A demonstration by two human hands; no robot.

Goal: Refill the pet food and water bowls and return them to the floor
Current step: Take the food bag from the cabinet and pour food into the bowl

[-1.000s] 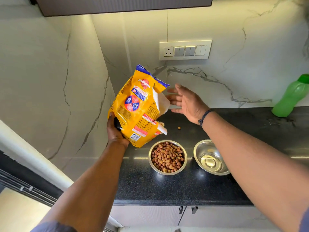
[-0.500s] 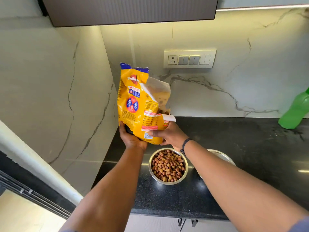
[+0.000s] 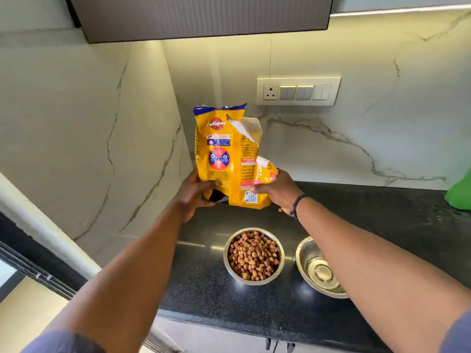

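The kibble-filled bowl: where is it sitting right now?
In the head view the kibble-filled bowl sits on the black countertop, near its front edge, just left of the steel water bowl and below the yellow food bag.

A black speckled bench [image 3: 209, 284] ran before me, backed by pale veined marble walls [image 3: 331, 146]. A cream switch panel with a socket [image 3: 298, 91] sat on the wall under a dark overhead cabinet [image 3: 204, 16]. A green plastic bottle [image 3: 460, 194] showed at my far right.
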